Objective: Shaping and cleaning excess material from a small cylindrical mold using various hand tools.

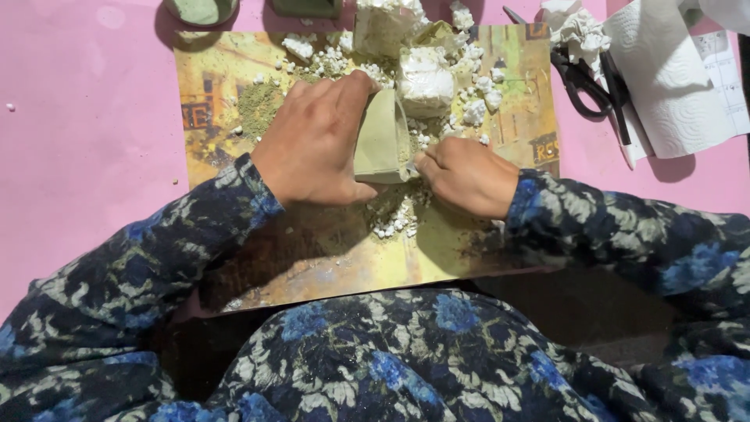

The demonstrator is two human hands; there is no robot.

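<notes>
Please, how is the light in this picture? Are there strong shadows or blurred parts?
In the head view the light is soft and even on the pink table, without glare. Dark shadow lies under the forearms near the lap. The left hand holding the green block and the right hand look fairly sharp. The scissors cast only a short shadow.

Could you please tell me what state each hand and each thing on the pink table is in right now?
left hand: wrapped around the green block, steadying it.
right hand: closed in a fist against the block's edge; any tool is hidden.
green block: held upright on the printed mat.
white crumbs: scattered loose.
green powder: piled loose.
scissors: lying partly open.
paper towel: partly unrolled.
</notes>
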